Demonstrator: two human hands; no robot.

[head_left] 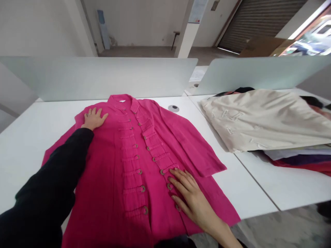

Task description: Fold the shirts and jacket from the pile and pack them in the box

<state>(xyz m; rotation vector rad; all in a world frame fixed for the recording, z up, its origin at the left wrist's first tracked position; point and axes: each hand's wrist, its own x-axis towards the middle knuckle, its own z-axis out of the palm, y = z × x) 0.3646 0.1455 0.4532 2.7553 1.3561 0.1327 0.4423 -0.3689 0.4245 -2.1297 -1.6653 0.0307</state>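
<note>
A magenta linen jacket (134, 165) with a stand collar and a row of round wooden buttons with frog loops lies flat, face up, on a white table (33, 137). My left hand (93, 119) rests palm down on the jacket's upper left chest, near the collar, and my black sleeve covers the arm behind it. My right hand (188, 196) lies flat with its fingers spread on the lower button row. Neither hand grips the cloth. The jacket's hem runs out of view at the bottom.
A beige cloth (263, 120) lies over a stack of mixed garments (297, 160) on the adjoining table to the right. Frosted divider panels (98, 77) stand along the tables' far edge. A round cable grommet (173, 108) is set in the tabletop beyond the jacket.
</note>
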